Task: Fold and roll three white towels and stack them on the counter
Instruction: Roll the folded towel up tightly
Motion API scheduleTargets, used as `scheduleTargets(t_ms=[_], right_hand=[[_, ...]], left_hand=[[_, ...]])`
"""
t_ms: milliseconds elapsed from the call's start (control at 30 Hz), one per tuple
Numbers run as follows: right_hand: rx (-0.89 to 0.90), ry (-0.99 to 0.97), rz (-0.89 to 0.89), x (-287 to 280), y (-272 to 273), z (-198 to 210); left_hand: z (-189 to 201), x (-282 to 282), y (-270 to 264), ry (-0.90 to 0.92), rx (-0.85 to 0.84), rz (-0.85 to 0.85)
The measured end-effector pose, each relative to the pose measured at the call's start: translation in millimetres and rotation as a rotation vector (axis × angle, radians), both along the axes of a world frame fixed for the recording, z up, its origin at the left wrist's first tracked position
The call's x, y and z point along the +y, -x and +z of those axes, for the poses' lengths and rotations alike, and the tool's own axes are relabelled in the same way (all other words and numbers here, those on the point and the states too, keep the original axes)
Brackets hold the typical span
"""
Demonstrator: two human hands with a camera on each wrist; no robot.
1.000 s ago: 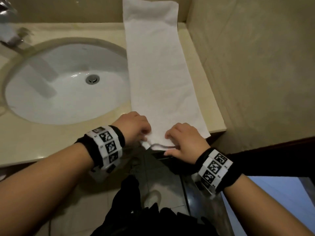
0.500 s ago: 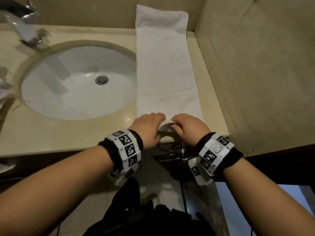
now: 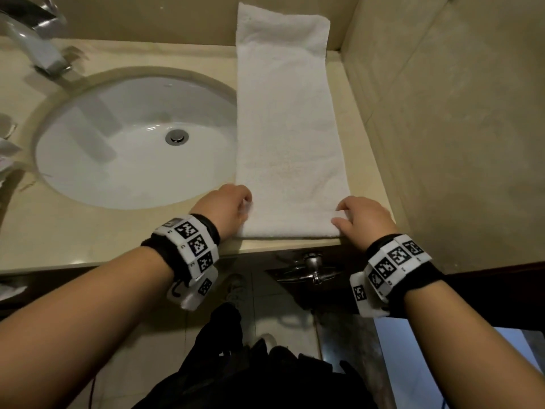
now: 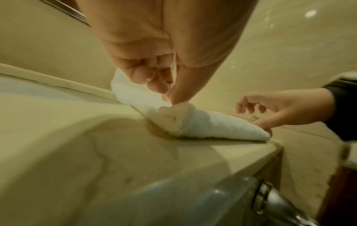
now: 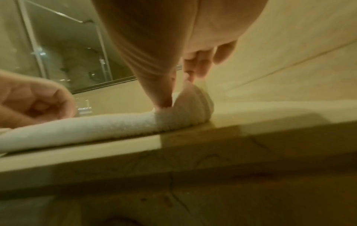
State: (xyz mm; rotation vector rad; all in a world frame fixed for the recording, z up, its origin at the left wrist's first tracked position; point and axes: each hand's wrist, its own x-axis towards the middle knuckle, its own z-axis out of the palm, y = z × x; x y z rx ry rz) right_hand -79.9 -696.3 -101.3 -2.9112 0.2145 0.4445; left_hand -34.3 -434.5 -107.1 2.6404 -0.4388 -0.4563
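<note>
A long folded white towel lies lengthwise on the beige counter, right of the sink, its far end up against the back wall. Its near end is turned over into a low first roll along the counter's front edge. My left hand pinches the roll's left end between thumb and fingers. At the roll's right end, my right hand holds it the same way, thumb in front and fingers behind. No other towels are in view.
The oval white sink and chrome faucet take up the counter's left part. A tiled wall stands close on the towel's right. Crumpled white material shows at the left edge. A metal valve sits below the counter.
The towel's near end, which hung over the counter's edge, has been turned up onto the counter. Both hands have slid apart from the middle to the two corners.
</note>
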Motion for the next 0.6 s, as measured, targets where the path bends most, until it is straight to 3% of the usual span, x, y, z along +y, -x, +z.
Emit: scheduleTargets(t_ms=[67,133,200,267,367,467,533,600], right_hand=[[-0.164,0.130,0.037,2.6,4.4,-0.2],[-0.285,0.096,0.153,6.1,6.9,-1.5],[-0.218,-0.019,0.285,7.9,6.5,-3.7],[-0.113,-0.138,0.293,6.1,7.6,-4.8],[-0.072,-0.121,0.309,-0.4,11.9,-5.0],[-0.136,-0.065,0.372,-2.8,10.2,-4.7],[-0.172,-0.064,0.379,-5.7,2.9,-3.2],[-0.156,-0.151,0.273,-10.0,-7.2,-0.9]], left_hand=[[1.0,-4.6,0.7,-0.001,-0.115,-0.064],[0.2,-8.0,3.2,-0.011,-0.131,-0.202],[-1.2,-8.3,7.2,-0.047,-0.105,-0.324],[-3.0,-3.9,10.7,-0.107,-0.096,-0.393],[-4.8,1.5,13.4,-0.188,-0.171,-0.450],[-2.2,1.5,8.2,-0.128,-0.191,-0.428],[0.6,1.8,2.1,-0.058,-0.099,-0.318],[1.3,3.5,-7.8,0.006,0.007,-0.179]])
